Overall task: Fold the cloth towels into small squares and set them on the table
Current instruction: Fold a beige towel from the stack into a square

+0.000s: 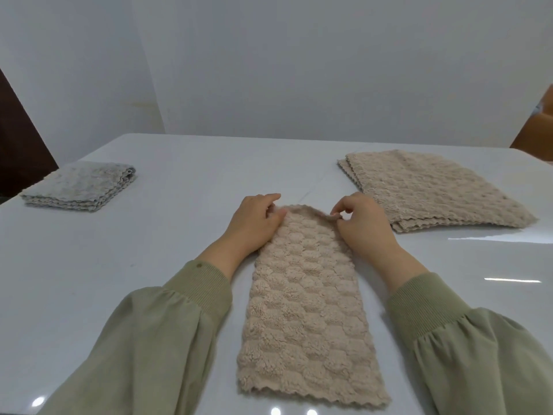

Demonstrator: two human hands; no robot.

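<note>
Can't tell from my end how many layers are in the long beige fluffy cloth towel (305, 295). It lies lengthwise mid-way across the glossy white worktop (149, 250), running away from the camera.

The left hand (257, 223) has its fingers curled over the strip's far left corner, so the fingertips are hidden. Its thumb sits on top, which looks like a grip to me. The right hand (362, 226) pinches the far right corner between thumb and forefinger, with that bit lifted slightly. The forearms run along either side of the strip, and the olive-green sleeves (167, 324) are cut off at the bottom.

On the right is a flat stack of beige towels (434, 190), near the right hand. On the left is a small pile of folded grey towels (80, 187), well apart. The orange-brown thing (535, 127) at the right edge is cropped, no idea what it is.
</note>
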